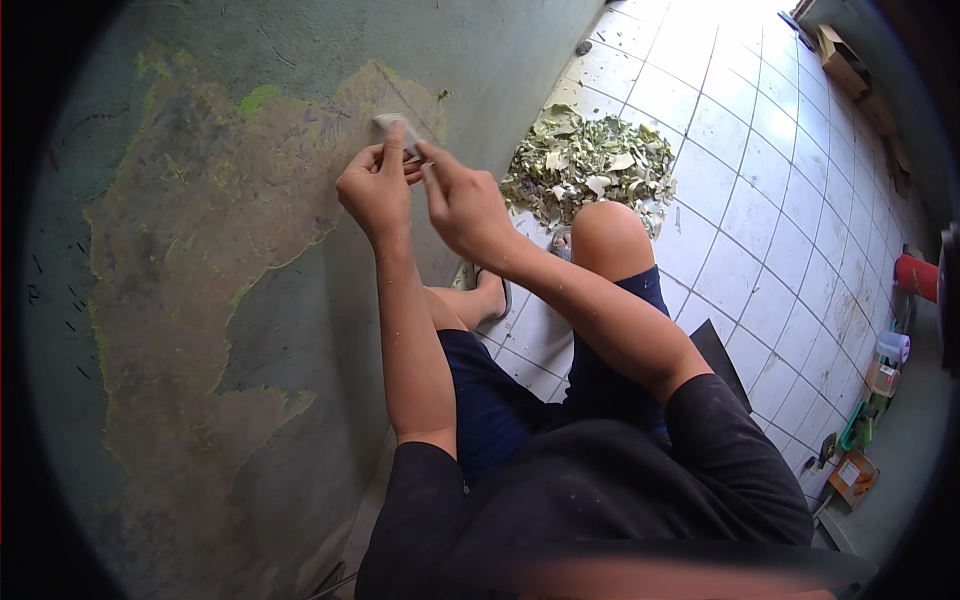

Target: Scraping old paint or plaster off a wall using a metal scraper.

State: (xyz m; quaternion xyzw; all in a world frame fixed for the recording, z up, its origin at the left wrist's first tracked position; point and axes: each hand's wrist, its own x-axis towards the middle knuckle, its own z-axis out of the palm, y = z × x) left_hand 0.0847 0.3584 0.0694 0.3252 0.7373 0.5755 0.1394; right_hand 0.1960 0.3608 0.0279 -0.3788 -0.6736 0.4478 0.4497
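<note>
Both hands, left hand (375, 185) and right hand (462, 205), are grasping a scraper (397, 131) at upper centre, risking slipping off the wall (200, 250) and scraping knuckles.

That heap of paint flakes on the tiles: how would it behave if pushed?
The flakes look thin and curled, so probably very light and brittle. Lying loose on smooth tile floor, they would likely slide and scatter rather than move as one heap.

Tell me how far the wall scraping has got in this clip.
Done: a large bare patch and a pile of paint flakes on the floor. In hand: both hands, left and right, press a scraper at the patch's upper edge. Left: grey-green paint around it.
</note>
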